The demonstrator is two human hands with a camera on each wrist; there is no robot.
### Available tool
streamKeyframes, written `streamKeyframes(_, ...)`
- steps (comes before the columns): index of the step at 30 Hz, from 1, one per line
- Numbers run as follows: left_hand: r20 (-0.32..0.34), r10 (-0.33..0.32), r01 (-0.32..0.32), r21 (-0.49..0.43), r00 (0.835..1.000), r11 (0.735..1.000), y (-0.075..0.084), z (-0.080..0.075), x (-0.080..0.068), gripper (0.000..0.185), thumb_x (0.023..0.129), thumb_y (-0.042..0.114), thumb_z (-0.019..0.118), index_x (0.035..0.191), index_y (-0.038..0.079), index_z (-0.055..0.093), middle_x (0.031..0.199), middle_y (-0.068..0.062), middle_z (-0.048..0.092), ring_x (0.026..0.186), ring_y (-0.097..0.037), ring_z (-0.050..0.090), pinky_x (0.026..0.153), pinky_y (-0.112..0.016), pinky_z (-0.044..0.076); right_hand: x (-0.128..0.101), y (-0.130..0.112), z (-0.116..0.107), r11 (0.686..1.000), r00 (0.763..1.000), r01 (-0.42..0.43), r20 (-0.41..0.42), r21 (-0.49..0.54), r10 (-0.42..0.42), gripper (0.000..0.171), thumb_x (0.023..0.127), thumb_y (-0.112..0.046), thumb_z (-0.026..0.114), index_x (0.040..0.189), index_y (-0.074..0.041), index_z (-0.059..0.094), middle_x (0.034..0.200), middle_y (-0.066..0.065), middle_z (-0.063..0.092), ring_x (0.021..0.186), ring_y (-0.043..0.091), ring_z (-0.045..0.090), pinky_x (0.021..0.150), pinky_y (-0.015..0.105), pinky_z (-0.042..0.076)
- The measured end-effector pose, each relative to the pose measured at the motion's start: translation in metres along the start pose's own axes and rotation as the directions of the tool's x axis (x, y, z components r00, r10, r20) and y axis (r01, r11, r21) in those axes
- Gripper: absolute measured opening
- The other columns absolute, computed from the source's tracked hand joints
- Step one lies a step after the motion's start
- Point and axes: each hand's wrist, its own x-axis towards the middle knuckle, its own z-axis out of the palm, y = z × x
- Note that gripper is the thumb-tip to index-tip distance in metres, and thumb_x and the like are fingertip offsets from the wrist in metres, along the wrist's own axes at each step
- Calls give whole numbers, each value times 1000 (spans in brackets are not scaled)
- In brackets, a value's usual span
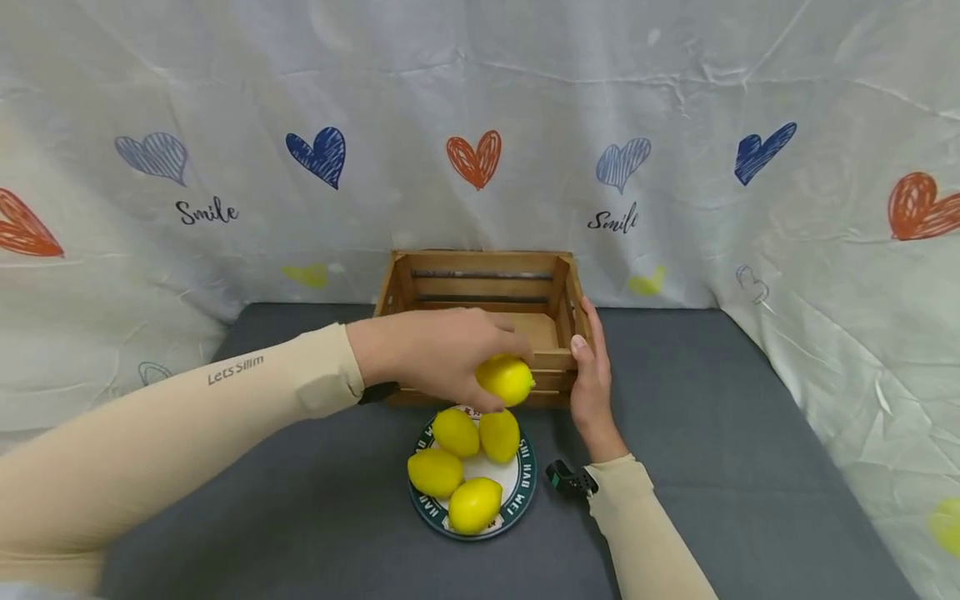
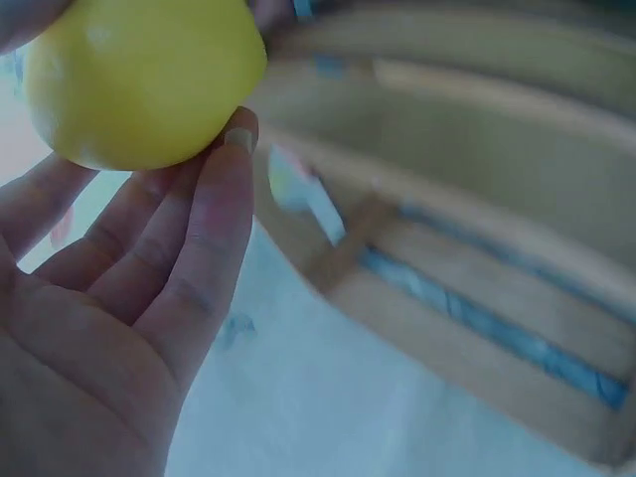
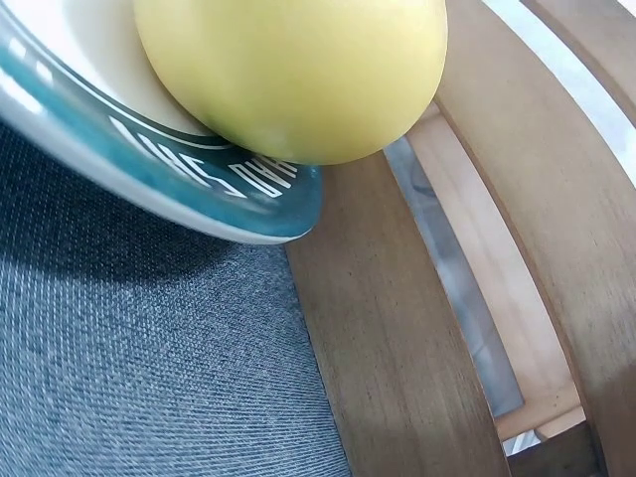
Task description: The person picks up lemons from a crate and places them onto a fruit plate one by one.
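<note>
My left hand (image 1: 457, 350) holds a lemon (image 1: 506, 380) between thumb and fingers, in front of the near wall of a wooden crate (image 1: 480, 262). In the left wrist view the fingers (image 2: 204, 229) curl under that lemon (image 2: 149, 79), with the slatted crate (image 2: 477, 248) beyond. On the crate's right end rests my right hand (image 1: 592, 379), thumb at the rim and fingers along the outer side. Below the held lemon, a green-rimmed plate (image 1: 525, 479) bears several lemons (image 1: 475, 505). The right wrist view shows the plate rim (image 3: 199, 189) close against the crate slats (image 3: 397, 328), but not the hand.
A dark grey cloth (image 1: 315, 492) covers the table under plate and crate. Behind the crate hangs a pale curtain (image 1: 540, 100) printed with hearts. A dark band (image 1: 572, 479) sits at the right wrist.
</note>
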Motion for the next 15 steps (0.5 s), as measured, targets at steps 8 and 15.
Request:
streamKeyframes(8, 145, 66, -71, 32, 987, 997, 18, 45, 19, 53, 94, 40, 82, 144, 25, 67, 129, 2, 67, 97, -11, 62, 85, -28, 57, 1, -1, 2, 1000, 1000, 2, 11, 20, -2, 63, 106, -39, 45, 168, -41, 36, 174, -20, 31, 158, 18, 33, 129, 64, 19)
streamKeyframes(15, 165, 85, -106, 125, 983, 986, 21, 76, 36, 48, 92, 43, 83, 135, 26, 71, 112, 6, 67, 87, -8, 60, 75, -25, 53, 2, 2, 0, 1000, 1000, 20, -3, 2, -20, 62, 106, -38, 45, 168, -39, 37, 175, -16, 32, 161, 16, 29, 131, 63, 16)
